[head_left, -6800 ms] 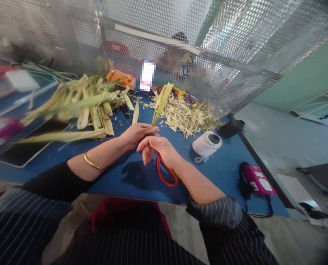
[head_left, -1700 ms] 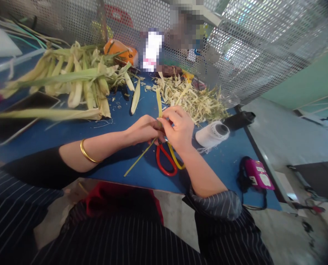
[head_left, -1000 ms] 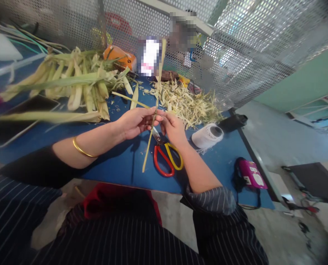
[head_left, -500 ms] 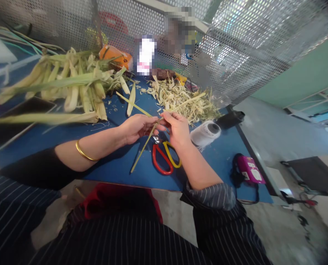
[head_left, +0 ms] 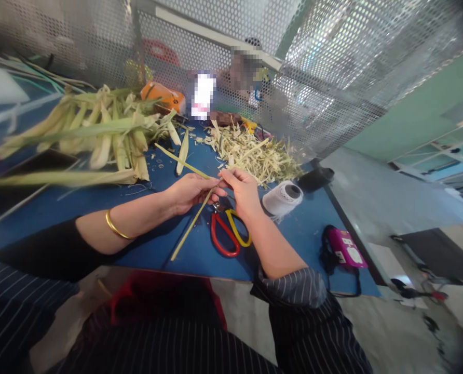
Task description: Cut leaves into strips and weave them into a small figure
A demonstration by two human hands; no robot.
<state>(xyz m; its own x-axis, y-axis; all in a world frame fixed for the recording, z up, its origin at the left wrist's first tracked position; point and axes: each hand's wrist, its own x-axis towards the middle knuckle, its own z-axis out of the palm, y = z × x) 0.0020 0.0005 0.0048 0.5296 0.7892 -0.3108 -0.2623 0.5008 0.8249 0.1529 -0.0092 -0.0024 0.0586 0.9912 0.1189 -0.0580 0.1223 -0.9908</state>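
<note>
The hands [head_left: 188, 194] meet, pinching narrow husk strips [head_left: 192, 225] between them, loose ends jutting leftward.

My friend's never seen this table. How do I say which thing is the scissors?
Start at the blue table and find the left hand and right hand meeting over it. The scissors lie just below them, toward the table's near edge. Their handles, one red, one yellow, differ from the plain white spool nearby.

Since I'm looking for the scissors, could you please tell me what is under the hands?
Below the left hand and right hand, the blue table and scissors show, handles and pivot visible; the blades are mostly covered.
</note>
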